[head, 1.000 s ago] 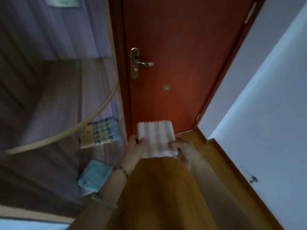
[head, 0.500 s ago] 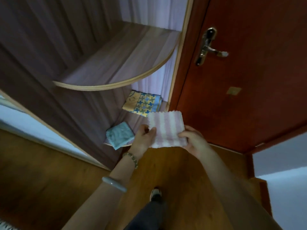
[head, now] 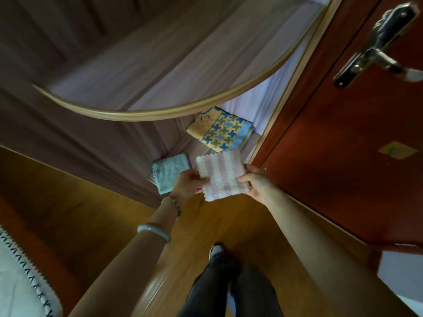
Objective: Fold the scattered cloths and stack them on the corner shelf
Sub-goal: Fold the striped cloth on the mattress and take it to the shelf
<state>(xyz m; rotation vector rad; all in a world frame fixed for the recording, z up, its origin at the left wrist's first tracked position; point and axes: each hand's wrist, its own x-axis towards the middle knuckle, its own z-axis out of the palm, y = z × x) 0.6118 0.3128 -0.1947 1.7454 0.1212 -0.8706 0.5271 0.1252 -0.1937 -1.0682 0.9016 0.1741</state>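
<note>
Held cloth: a pink-and-white striped, fluffy folded cloth (head: pixel 220 177) sits at the centre of the frame, held flat between both hands over the front edge of the lower shelf board (head: pixel 193 146).
Left hand: the left hand (head: pixel 188 183) pinches the cloth's left edge, thumb on top and fingers curled beneath.
Right hand: the right hand (head: pixel 256 185) grips the cloth's right edge the same way, fingers tucked under it.
Wrist: a beaded bracelet (head: pixel 172 203) and a pale smooth bangle (head: pixel 153 232) circle the left forearm.
Shelf contents: a light blue folded towel cloth (head: pixel 168 173) lies just left of the held cloth, at the board's front. A yellow-and-blue patterned folded cloth (head: pixel 220 129) lies further back, above centre.
Upper shelf: a curved wooden shelf with a pale rim (head: pixel 142 113) arcs across the upper half of the frame.
Door: a red-brown wooden door (head: pixel 343 156) fills the right side, with its metal lever handle (head: pixel 375 46) at upper right.
Floor: a brown wooden floor (head: pixel 80 213) spreads below, and a shoe tip (head: pixel 216 250) shows at lower centre.
Lower left corner: a white fabric with dark cross-stitching (head: pixel 20 282).
</note>
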